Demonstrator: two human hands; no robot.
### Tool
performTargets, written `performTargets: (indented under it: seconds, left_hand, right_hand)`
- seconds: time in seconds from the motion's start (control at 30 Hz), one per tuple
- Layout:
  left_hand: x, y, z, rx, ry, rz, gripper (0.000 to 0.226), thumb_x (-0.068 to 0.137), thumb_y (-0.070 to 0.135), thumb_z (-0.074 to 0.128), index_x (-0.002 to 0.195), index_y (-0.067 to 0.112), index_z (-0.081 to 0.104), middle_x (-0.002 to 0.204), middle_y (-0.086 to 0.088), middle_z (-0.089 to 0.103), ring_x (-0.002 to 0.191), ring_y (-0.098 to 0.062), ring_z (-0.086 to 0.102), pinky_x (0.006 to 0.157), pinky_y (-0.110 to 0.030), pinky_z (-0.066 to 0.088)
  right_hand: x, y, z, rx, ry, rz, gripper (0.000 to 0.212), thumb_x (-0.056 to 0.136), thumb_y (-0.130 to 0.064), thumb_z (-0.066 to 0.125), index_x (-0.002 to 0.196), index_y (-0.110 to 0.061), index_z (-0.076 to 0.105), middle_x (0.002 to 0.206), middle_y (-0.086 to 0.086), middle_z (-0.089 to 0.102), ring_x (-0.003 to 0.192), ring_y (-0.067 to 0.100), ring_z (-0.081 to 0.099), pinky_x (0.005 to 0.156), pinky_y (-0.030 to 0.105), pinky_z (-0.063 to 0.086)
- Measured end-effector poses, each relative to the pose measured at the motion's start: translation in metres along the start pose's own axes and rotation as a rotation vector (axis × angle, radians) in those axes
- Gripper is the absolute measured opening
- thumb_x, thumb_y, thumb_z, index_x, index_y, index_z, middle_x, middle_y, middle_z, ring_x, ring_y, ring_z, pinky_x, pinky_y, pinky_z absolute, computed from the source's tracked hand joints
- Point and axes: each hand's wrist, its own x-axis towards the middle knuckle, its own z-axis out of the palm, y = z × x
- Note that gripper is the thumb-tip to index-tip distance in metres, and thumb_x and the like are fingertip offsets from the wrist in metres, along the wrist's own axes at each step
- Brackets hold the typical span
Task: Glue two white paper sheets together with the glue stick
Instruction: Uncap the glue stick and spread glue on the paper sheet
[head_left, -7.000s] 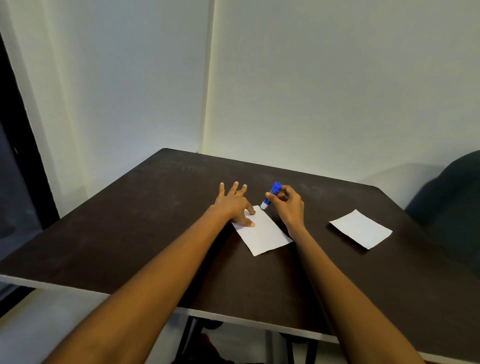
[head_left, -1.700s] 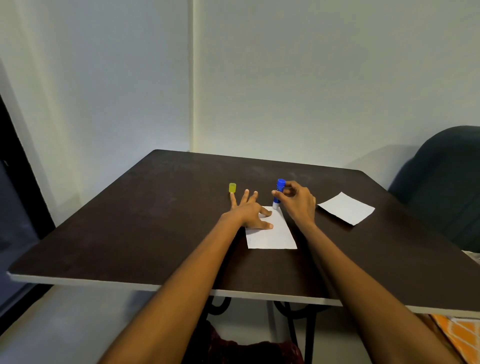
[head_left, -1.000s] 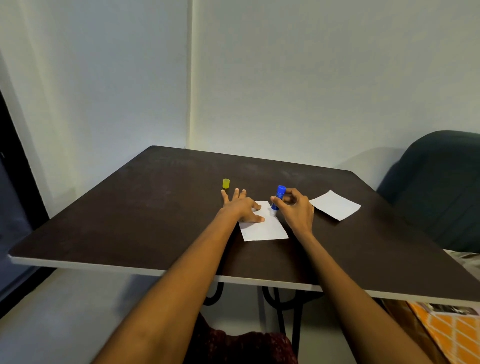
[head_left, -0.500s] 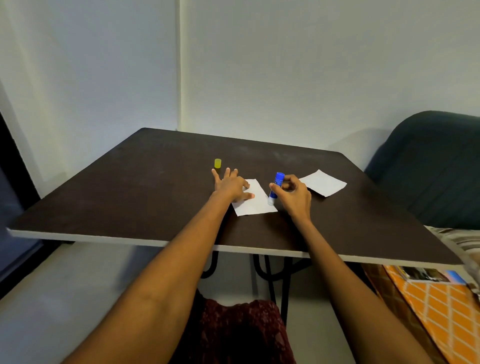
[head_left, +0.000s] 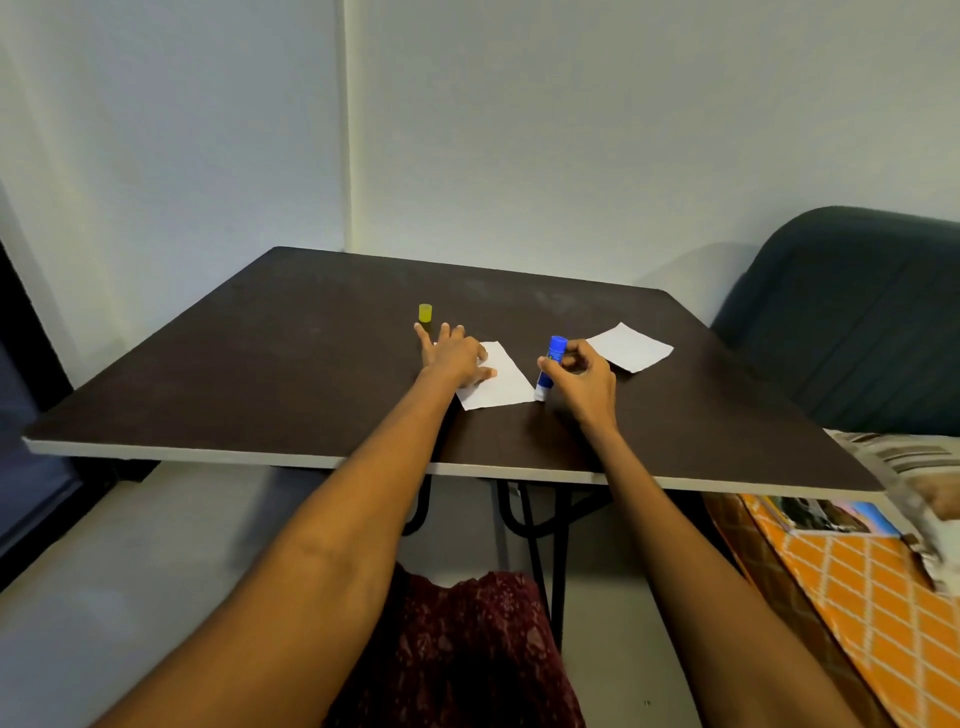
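Note:
A white paper sheet lies on the dark table. My left hand rests flat on the sheet's left part, fingers straight. My right hand grips a blue glue stick, tilted with its white tip down at the sheet's right near corner. A second white sheet lies just beyond my right hand. The glue stick's yellow cap stands upright on the table behind my left hand.
The table's near edge runs across the view, with black metal legs beneath. A dark green chair stands at the right. Orange patterned cloth lies lower right. White walls meet in a corner behind the table.
The view has pulled back and dropped. My right hand has drawn the glue stick from the sheet's far edge down along its right side to the near corner. My left hand stays on the sheet.

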Motion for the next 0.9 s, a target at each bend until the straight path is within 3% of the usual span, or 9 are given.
performTargets:
  seconds: [0.13,0.27,0.33,0.4,0.5,0.6,0.7,0.8,0.9]
  left_hand:
    - [-0.002,0.004,-0.001,-0.044,0.028,0.039,0.035,0.087,0.043,0.057,0.119,0.028,0.061,0.153,-0.009,0.028,0.144,-0.030,0.016,0.110,-0.065,0.001]
    - [0.000,0.012,-0.006,-0.068,0.020,0.104,0.028,0.085,0.027,0.064,0.113,0.024,0.065,0.153,-0.010,0.028,0.142,-0.030,0.020,0.112,-0.062,0.005]
    - [0.003,0.014,-0.008,-0.072,0.029,0.130,0.029,0.085,0.022,0.064,0.114,0.024,0.065,0.153,-0.009,0.027,0.142,-0.029,0.021,0.113,-0.060,0.006]
    - [0.007,0.014,-0.009,-0.105,0.109,0.171,0.032,0.087,0.022,0.061,0.119,0.024,0.062,0.152,-0.007,0.031,0.140,-0.027,0.026,0.113,-0.055,0.012]
    - [0.014,0.017,-0.017,-0.428,0.288,0.204,0.034,0.092,0.019,0.052,0.126,0.018,0.057,0.143,-0.008,0.043,0.131,-0.026,0.039,0.108,-0.043,0.030]
    - [0.024,0.023,-0.030,-0.943,0.210,0.156,0.033,0.098,0.016,0.039,0.125,0.008,0.056,0.126,-0.015,0.056,0.116,-0.027,0.052,0.097,-0.036,0.042]
    - [0.040,0.021,-0.029,-1.117,0.202,0.096,0.036,0.100,0.023,0.032,0.123,0.009,0.054,0.123,-0.016,0.057,0.107,-0.021,0.053,0.089,-0.029,0.040]
    - [0.067,0.013,-0.021,-1.281,0.158,-0.002,0.040,0.101,0.031,0.029,0.127,0.011,0.052,0.127,-0.012,0.055,0.103,-0.011,0.048,0.086,-0.023,0.035]
    - [0.095,0.005,-0.019,-1.408,0.126,-0.102,0.044,0.100,0.034,0.027,0.128,0.010,0.052,0.128,-0.015,0.056,0.110,-0.020,0.054,0.088,-0.025,0.038]
  right_hand:
    - [0.001,-0.001,-0.004,0.141,0.087,0.023,0.024,0.078,-0.024,0.073,0.094,-0.009,0.063,0.084,0.010,0.061,0.073,0.015,0.054,0.072,0.029,0.048]
    - [0.014,-0.005,-0.001,0.174,0.072,0.035,0.016,0.082,-0.019,0.068,0.090,-0.007,0.060,0.067,0.001,0.052,0.061,0.011,0.045,0.063,0.021,0.042]
    - [0.026,-0.010,0.004,0.188,0.109,0.053,0.012,0.082,-0.018,0.065,0.088,-0.008,0.059,0.070,-0.001,0.053,0.059,0.008,0.045,0.056,0.013,0.040]
    - [0.040,-0.016,0.012,0.209,0.098,0.089,0.009,0.081,-0.015,0.063,0.079,-0.013,0.055,0.072,0.000,0.055,0.058,0.007,0.046,0.053,0.015,0.038]
    - [0.063,-0.021,0.028,0.261,0.024,0.103,0.017,0.081,-0.012,0.065,0.072,-0.019,0.051,0.070,0.000,0.060,0.061,0.007,0.052,0.059,0.020,0.040]
    - [0.085,-0.021,0.045,0.312,-0.110,0.091,0.019,0.084,-0.017,0.068,0.099,-0.017,0.058,0.089,0.003,0.071,0.082,0.010,0.067,0.074,0.021,0.048]
    - [0.108,-0.017,0.063,0.265,-0.153,0.052,0.036,0.085,-0.019,0.068,0.119,-0.014,0.058,0.097,0.000,0.070,0.091,0.010,0.066,0.078,0.015,0.048]
    - [0.131,-0.006,0.082,0.173,-0.196,0.008,0.032,0.084,-0.014,0.068,0.115,-0.013,0.061,0.099,0.000,0.068,0.087,0.007,0.064,0.069,0.008,0.046]
    - [0.148,0.007,0.100,0.129,-0.232,-0.022,0.028,0.083,-0.009,0.068,0.111,-0.012,0.063,0.101,0.004,0.070,0.088,0.009,0.065,0.066,0.005,0.048]
